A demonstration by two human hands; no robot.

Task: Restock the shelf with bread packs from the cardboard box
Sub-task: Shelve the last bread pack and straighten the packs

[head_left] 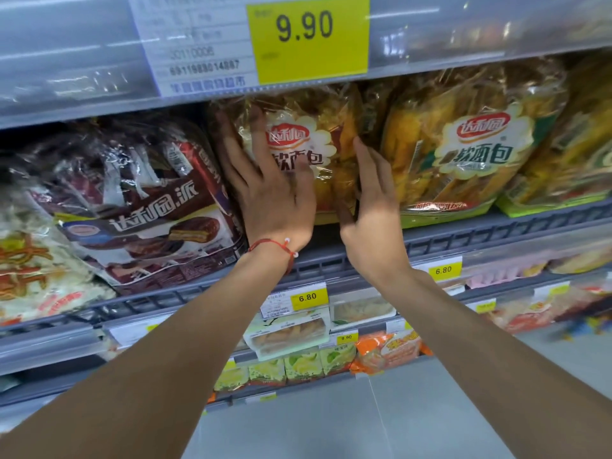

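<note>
Both grips on a bread pack on the shelf

My left grip (275, 197) lies flat on the front of the bread pack (334, 127), fingers spread, with a red string (270, 244) round the wrist. My right grip (371, 207) is straight-fingered and edge-on at the pack's right side, between it and the neighbouring bread pack (473, 144). The pack stands upright on the shelf (463, 235), just under the yellow 9.90 price tag (308, 38). A dark chocolate-pie bag (149, 213) sits just to its left.
</note>
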